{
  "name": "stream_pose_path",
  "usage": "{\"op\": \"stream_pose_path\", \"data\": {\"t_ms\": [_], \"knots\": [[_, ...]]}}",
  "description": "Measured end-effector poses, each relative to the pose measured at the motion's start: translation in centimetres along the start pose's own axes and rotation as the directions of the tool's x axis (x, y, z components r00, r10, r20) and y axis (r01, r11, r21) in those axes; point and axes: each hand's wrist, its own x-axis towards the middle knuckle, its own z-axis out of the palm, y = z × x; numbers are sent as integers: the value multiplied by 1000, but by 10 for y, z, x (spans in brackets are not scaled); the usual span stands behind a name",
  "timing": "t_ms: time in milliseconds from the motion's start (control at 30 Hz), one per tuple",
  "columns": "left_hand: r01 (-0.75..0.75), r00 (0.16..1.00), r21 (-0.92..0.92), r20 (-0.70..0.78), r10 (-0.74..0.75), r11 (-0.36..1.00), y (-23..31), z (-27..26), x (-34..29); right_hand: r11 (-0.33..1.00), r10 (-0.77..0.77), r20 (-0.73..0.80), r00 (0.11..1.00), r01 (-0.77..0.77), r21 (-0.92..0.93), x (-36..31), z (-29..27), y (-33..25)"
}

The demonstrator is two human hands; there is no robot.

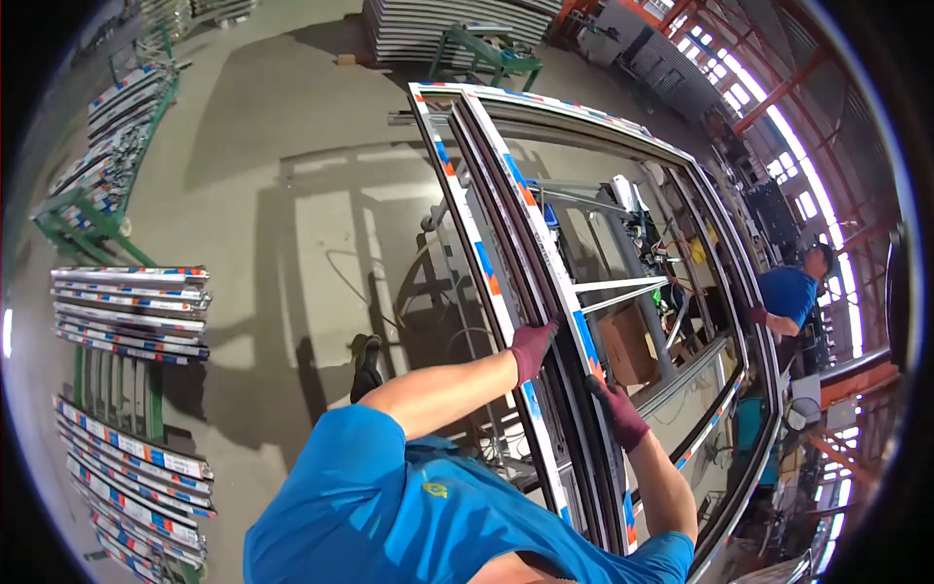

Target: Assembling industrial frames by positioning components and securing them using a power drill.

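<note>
A large window frame [533,206] of dark profiles, covered with white, blue and red protective film, stands tilted in front of me. My left hand [533,350], in a maroon glove, is closed on the dark profile along the frame's near side. To its right and slightly closer to my body, my right hand [619,414] wears a matching glove. Its fingers curl over the inner edge of the same side of the frame, and the fingertips are partly hidden. Through the opening a cardboard box [628,346] shows behind the frame.
A co-worker in a blue shirt [786,294] has a gloved hand at the frame's far right side. Stacks of film-covered profiles [131,311] lie on green racks at the left. A green work table [486,56] and a large profile stack [443,27] stand at the back.
</note>
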Motion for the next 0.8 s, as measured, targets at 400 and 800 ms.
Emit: {"op": "stream_pose_path", "data": {"t_ms": [400, 800], "knots": [[-139, 990, -4, -15, 139, 990, 189, -90, 178, 989, 68, -66, 995, -76, -128, 184, 111, -183], [-269, 962, 136, -10, 273, 953, 201, -159, 218, 953, 89, -124, 988, -121, -278, 275, 140, -116]]}}
